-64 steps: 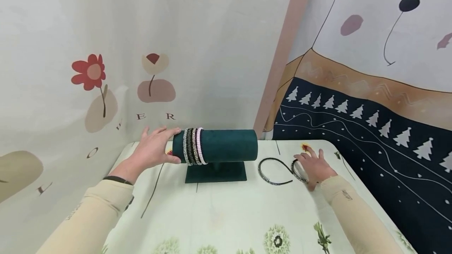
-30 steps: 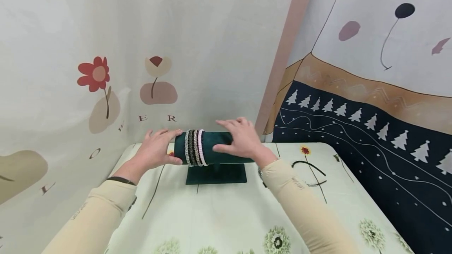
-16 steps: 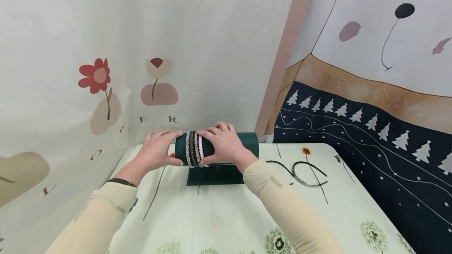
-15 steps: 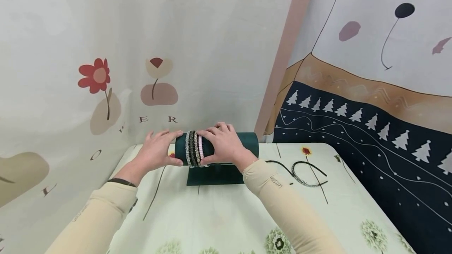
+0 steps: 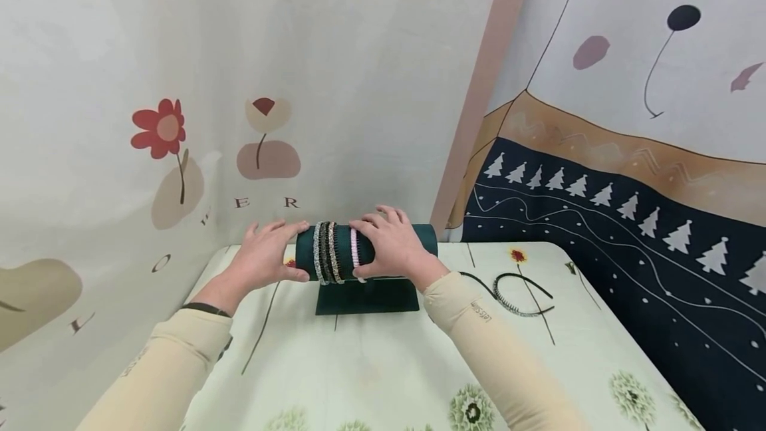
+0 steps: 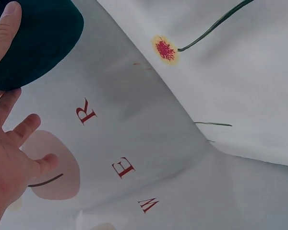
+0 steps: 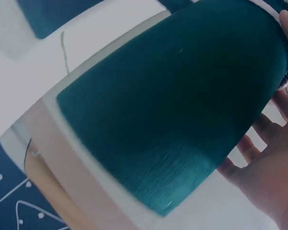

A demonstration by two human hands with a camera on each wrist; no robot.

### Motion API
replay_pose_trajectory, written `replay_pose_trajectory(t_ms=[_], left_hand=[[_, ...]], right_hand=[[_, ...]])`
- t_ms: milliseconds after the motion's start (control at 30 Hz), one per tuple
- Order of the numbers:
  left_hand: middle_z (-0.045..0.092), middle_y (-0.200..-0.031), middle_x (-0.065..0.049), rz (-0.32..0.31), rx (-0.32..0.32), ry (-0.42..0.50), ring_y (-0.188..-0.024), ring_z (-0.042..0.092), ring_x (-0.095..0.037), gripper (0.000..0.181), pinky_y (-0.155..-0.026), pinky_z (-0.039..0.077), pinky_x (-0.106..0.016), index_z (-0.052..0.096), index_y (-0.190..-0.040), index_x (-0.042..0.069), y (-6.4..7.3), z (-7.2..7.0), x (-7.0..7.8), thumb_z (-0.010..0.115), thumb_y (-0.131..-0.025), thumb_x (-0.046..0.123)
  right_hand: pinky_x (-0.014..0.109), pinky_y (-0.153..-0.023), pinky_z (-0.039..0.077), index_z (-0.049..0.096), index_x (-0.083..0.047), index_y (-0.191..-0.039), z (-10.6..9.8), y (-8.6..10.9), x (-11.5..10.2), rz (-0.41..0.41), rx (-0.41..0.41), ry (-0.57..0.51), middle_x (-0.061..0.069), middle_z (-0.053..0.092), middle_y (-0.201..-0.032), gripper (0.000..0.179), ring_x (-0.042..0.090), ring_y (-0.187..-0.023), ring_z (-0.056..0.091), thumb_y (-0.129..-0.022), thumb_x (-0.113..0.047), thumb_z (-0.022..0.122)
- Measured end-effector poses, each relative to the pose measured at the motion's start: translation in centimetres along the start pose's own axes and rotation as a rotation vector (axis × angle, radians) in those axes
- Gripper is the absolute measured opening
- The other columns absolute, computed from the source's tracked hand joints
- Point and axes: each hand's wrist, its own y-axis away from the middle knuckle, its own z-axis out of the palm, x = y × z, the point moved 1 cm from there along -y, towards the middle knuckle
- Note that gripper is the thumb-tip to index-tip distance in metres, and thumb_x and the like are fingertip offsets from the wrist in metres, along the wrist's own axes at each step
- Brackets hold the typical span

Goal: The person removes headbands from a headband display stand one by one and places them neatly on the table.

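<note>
The person's left hand (image 5: 263, 255), a dark wristband (image 5: 206, 308) at its wrist, grips the left end of a dark green velvet display roll (image 5: 346, 253), fingertips at the top and thumb low on the front. The roll lies level on a rectangular base (image 5: 368, 300) near the back edge of the table (image 5: 371, 371). Around its left part sits a close row of headbands (image 5: 326, 255), silver at the left, black in the middle, gold-toned at the right. Apart from that row, a pink headband (image 5: 355, 248) circles the roll; the right hand (image 5: 391, 241) pinches it between thumb and fingers. Beyond, toward the table's back right corner, lie a black headband (image 5: 479, 283), partly hidden by the right sleeve (image 5: 497, 351), and a toothed black hair hoop (image 5: 509, 306), opening toward the right edge.
</note>
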Motion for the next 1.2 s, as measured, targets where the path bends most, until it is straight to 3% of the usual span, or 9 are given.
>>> replay_pose_trajectory(t_ms=[367,1200], left_hand=[[0.055,-0.161,-0.019,0.003,-0.003,-0.004,-0.157,0.032,-0.051,0.108,-0.124,0.009,-0.082,0.045,-0.162,0.013,0.2,-0.1,0.0,0.099,-0.073,0.041],[0.056,-0.16,-0.019,0.016,0.006,-0.008,-0.156,0.033,-0.05,0.108,-0.124,0.009,-0.082,0.046,-0.162,0.012,0.3,-0.3,0.2,0.1,-0.072,0.04]], right_hand=[[0.062,-0.131,0.026,0.046,-0.034,-0.162,-0.2,1.6,2.7,0.007,0.0,-0.043,0.004,0.05,-0.164,0.095,0.037,-0.161,0.025,-0.081,-0.066,0.083],[0.067,-0.131,0.025,0.049,-0.031,-0.161,-0.8,3.7,5.6,0.031,-0.002,-0.08,0.008,0.05,-0.164,0.09,0.04,-0.161,0.026,-0.083,-0.06,0.085]])
